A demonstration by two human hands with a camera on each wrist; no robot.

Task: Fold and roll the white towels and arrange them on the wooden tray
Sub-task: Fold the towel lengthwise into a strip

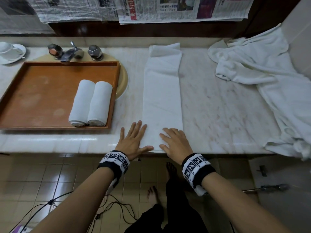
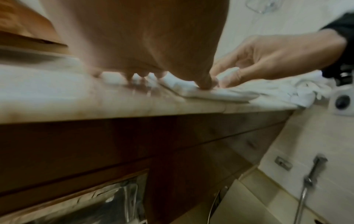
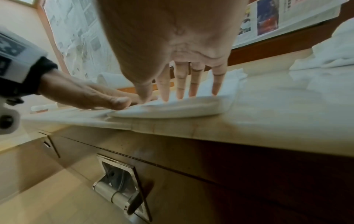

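A white towel, folded into a long narrow strip, lies on the marble counter, running away from me. My left hand lies flat with straight fingers at the strip's near left corner, thumb on its edge. My right hand presses its fingertips on the strip's near end. Neither hand grips the cloth. At the left sits the wooden tray, with two rolled white towels side by side at its right end.
A heap of unfolded white towels covers the counter's right side. Behind the tray are a faucet and a cup on a saucer. Newspaper sheets hang on the back wall. Cables lie on the tiled floor.
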